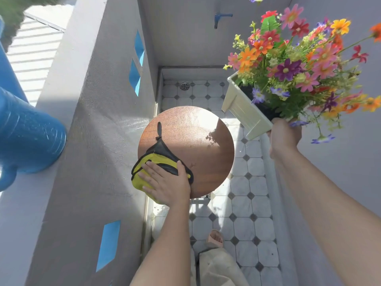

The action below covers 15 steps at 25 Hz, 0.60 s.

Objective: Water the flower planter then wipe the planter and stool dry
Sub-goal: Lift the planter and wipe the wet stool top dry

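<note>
The planter point(245, 111), a pale rectangular box full of many-coloured flowers point(292, 65), is held up in the air to the right of the stool point(198, 141), tilted, clear of the seat. The right hand point(283, 139) grips it at its lower end; the fingers are wrapped around the far side of the box and cannot be seen, hidden by the planter and the blooms. Dark soil point(247, 90) shows just inside the planter's rim.

The stool has a round brown wooden seat, half in bright sun, with the flowers' shadow falling near its right edge. The left hand point(165, 182) lies flat, fingers spread, pressing a yellow cloth with black trim point(158, 162) onto the near-left edge of the seat; part of the cloth hangs past the rim, and its black loop points toward the seat's middle.

Below the stool is a floor of white tiles point(245, 223) with small dark diamonds, with a round drain point(184, 86) near the far wall. A blue tap point(221, 17) sticks out of that wall. On the grey ledge point(68, 162) at left sits a blue watering can point(24, 137), cut off by the frame. A sandalled foot point(215, 237) and a trouser leg show at the bottom.
</note>
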Available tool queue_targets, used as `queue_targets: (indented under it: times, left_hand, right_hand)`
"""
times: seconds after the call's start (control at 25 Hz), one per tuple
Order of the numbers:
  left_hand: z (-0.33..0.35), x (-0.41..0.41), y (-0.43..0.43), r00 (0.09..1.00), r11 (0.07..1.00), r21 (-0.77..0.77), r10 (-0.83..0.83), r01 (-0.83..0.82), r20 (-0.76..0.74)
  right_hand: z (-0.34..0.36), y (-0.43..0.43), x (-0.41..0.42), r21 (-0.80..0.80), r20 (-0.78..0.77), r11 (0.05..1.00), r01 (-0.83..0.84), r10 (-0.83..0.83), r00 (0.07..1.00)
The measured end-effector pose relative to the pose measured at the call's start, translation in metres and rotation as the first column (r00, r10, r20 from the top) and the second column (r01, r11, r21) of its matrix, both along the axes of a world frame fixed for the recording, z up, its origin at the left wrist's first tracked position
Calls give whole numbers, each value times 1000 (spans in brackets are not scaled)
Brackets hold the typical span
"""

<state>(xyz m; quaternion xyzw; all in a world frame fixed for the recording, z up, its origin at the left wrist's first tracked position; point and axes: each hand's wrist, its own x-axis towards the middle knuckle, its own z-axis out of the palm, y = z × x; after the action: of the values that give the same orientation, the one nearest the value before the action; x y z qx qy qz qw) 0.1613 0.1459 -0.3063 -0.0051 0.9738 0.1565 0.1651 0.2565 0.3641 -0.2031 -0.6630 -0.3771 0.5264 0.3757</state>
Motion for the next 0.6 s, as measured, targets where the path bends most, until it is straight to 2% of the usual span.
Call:
queue_targets:
  times: [0.24,0.4,0.48,0.6]
  left_hand:
    - [0,54,-14,994,992,85,-87,92,-61]
    - [15,82,6,973,963,146,-230,228,-5]
    - [13,92,18,931,923,134,-366,361,10]
    - [5,91,36,823,824,27,-562,566,-81]
  right_hand:
    - [5,-8,7,-15,31,1000,-26,26,999]
    - [8,-10,15,-20,54,1000,-3,4,999]
    - [9,-12,17,-19,58,1000,-3,4,998]
    - [10,-11,20,-3,64,1000,-2,2,998]
